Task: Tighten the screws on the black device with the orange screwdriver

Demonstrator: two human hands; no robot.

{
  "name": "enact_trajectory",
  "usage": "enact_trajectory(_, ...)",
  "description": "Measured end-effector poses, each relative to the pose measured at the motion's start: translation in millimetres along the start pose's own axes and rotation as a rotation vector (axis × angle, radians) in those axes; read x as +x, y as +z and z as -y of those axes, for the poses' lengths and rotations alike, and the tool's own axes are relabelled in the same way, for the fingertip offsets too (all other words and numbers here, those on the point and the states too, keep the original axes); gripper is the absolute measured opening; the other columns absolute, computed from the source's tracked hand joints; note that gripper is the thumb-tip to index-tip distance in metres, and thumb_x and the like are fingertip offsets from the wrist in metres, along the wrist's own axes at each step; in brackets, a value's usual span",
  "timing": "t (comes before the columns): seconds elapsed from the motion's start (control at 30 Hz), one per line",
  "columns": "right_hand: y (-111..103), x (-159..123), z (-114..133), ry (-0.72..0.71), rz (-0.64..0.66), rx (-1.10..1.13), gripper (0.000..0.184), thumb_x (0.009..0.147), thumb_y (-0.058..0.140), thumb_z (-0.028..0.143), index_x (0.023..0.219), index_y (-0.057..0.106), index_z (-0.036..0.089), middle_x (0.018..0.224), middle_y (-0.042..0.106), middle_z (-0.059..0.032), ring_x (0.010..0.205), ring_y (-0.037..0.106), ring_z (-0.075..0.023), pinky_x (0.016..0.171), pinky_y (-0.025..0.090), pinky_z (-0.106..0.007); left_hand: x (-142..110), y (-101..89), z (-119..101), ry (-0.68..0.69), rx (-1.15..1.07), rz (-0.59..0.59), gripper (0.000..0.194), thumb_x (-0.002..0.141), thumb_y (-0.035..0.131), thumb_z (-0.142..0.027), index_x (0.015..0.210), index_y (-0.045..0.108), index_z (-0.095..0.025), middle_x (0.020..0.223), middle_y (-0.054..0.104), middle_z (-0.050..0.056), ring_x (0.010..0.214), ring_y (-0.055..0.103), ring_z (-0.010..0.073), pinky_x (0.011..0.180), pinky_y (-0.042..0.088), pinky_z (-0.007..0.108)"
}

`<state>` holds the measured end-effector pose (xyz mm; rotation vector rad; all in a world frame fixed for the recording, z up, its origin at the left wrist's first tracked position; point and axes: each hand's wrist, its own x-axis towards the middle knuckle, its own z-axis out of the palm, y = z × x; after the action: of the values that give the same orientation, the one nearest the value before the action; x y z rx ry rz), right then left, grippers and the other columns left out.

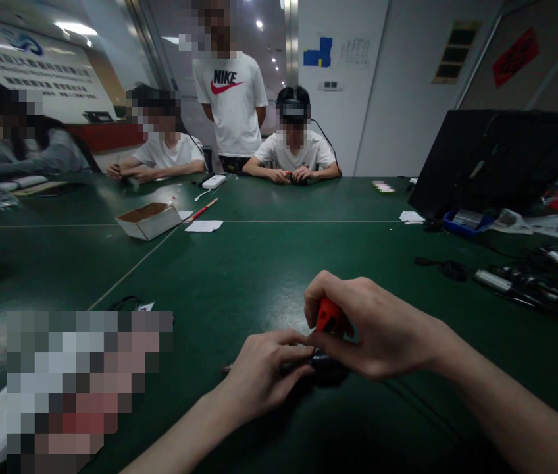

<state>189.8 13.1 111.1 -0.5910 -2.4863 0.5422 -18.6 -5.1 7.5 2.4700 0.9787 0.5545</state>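
Red handle [327, 315] gripped in its fingers, the right hand [372, 322] is just above a black object [329, 363] lying crosswise, apparently pinched by the left hand [270, 362].

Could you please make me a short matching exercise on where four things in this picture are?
Things:
1. Red tool
2. Left hand
3. Open box
4. Blue tray

Places:
A. Fingers on a dark item
B. By the black screen's lower edge
C. Gripped in the right hand
D. Left of the long red stick

Pairs: 1-C; 2-A; 3-D; 4-B
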Motion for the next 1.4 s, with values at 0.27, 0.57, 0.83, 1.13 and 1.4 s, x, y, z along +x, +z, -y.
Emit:
enact_trajectory(0.27, 0.3, -1.0, 0.7, 0.022, 0.007, 0.002, 0.024, 0.081, 0.060, 0.016, 0.098, 0.043, 0.019, 0.081, 0.056, 0.0013, 0.064, 0.051, -0.0087, 0.055, 0.039, -0.021, 0.4, -0.3, 3.7, 0.035, 0.037, 0.041, 0.022, 0.094, 0.049, -0.026, 0.097, 0.071, -0.023, 0.093, 0.068, 0.005, 0.080, 0.065, 0.0184, 0.062, 0.047, 0.024)
enact_trajectory(0.57, 2.7, 1.5, -0.8, 0.002, 0.020, 0.015, 0.024, 0.081, 0.061, 0.015, 0.098, 0.043, 0.018, 0.080, 0.056, 0.0020, 0.063, 0.049, -0.0076, 0.054, 0.038, -0.019, 0.6, -0.8, 2.7, 0.052, 0.035, 0.034, 0.023, 0.094, 0.048, -0.021, 0.089, 0.070, -0.021, 0.085, 0.066, 0.004, 0.074, 0.063, 0.0168, 0.067, 0.046, 0.025)
enact_trajectory(0.83, 4.4, 1.1, 1.3, 0.014, 0.043, -0.011, 0.023, 0.083, 0.060, 0.017, 0.099, 0.043, 0.019, 0.081, 0.055, 0.0019, 0.062, 0.049, -0.0081, 0.053, 0.037, -0.019, 0.9, -2.2, 1.6, 0.044, 0.028, 0.040, 0.025, 0.094, 0.046, -0.021, 0.086, 0.069, -0.020, 0.085, 0.067, 0.004, 0.075, 0.063, 0.0165, 0.066, 0.047, 0.025)
enact_trajectory(1.13, 4.6, 1.1, 0.7, 0.011, 0.040, -0.031, 0.023, 0.084, 0.058, 0.017, 0.100, 0.042, 0.019, 0.080, 0.055, 0.0019, 0.062, 0.049, -0.0082, 0.053, 0.036, -0.019, 1.2, -0.7, 3.5, 0.048, 0.040, 0.033, 0.026, 0.094, 0.045, -0.022, 0.083, 0.069, -0.021, 0.082, 0.065, 0.004, 0.073, 0.062, 0.0167, 0.065, 0.046, 0.025)
enact_trajectory(1.4, 4.4, 1.2, 3.4, -0.021, 0.069, -0.037, 0.021, 0.085, 0.056, 0.017, 0.101, 0.043, 0.019, 0.081, 0.055, 0.0012, 0.062, 0.047, -0.0083, 0.053, 0.035, -0.020, -0.7, 5.8, 9.9, 0.103, 0.060, -0.012, 0.023, 0.096, 0.045, -0.022, 0.091, 0.068, -0.020, 0.090, 0.067, 0.004, 0.078, 0.065, 0.0175, 0.065, 0.047, 0.025)
